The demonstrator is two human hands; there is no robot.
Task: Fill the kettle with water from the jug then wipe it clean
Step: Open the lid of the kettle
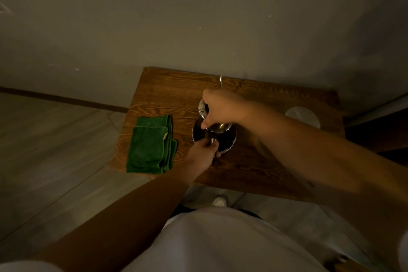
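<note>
On the wooden table (167, 95) stands a round metal kettle (229, 142) with its top uncovered and a dark inside. My left hand (199, 156) grips the kettle's handle at its near side. Above the kettle's far rim my right hand (223, 108) holds a shiny metal jug (202, 109), tilted with its mouth down toward the kettle. A thin metal handle (220, 81) sticks up behind that hand. In the dim light I cannot tell whether water is flowing. A folded green cloth (150, 145) lies on the table left of the kettle.
A pale round disc (303, 117) lies on the table's right side. The table stands against a grey wall (198, 17), with light floor (55, 139) to its left. The table's near edge is close to my body.
</note>
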